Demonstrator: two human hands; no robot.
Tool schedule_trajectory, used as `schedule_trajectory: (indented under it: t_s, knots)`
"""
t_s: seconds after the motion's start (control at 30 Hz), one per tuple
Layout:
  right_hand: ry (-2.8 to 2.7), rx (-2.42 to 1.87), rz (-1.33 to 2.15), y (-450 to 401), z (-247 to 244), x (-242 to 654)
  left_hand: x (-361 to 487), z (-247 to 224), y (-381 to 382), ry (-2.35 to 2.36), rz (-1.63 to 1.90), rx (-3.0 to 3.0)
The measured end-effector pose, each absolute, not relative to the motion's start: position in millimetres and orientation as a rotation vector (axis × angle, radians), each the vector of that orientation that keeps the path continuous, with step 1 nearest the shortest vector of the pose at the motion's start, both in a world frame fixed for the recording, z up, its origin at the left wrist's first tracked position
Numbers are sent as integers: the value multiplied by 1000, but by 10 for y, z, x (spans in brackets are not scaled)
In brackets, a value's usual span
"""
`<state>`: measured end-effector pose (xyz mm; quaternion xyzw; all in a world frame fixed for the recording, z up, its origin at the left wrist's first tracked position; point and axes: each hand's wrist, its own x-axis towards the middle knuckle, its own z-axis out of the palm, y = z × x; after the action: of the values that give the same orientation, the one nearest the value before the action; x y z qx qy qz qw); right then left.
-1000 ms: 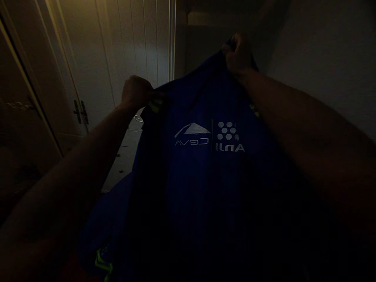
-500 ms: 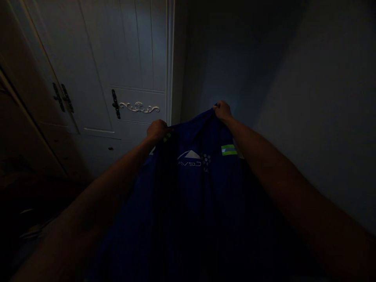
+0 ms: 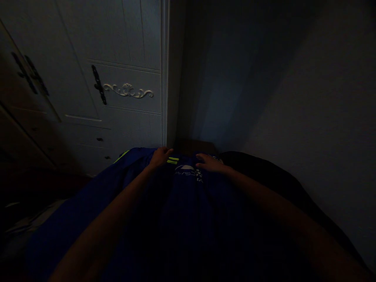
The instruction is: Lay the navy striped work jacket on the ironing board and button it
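A dark blue garment with a white printed logo and yellow-green stripes spreads out low in the dim view. My left hand rests on its far edge, left of the logo, beside a striped patch; whether its fingers pinch the cloth is too dark to tell. On the far edge right of the logo lies my right hand, its fingers apart and pointing left over the cloth. Much of the garment's near part is lost in shadow.
A white wardrobe with dark handles and a carved ornament stands at the left. Behind and to the right is a grey wall. A black rounded thing lies along the wall, and pale striped cloth shows at the lower left.
Both hands have come down with the garment, which was held up by its top edge and now lies spread lower. My right hand has let go. The view has shifted slightly.
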<state>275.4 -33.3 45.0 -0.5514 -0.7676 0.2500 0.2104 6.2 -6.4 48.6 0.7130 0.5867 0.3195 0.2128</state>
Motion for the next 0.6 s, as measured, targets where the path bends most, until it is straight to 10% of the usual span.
schedule_trajectory:
  t_s: [0.6]
  knots:
    - [-2669, -1498, 236, -3159, 246, 3015, 94, -655, -3550, 1692, 1410, 1411]
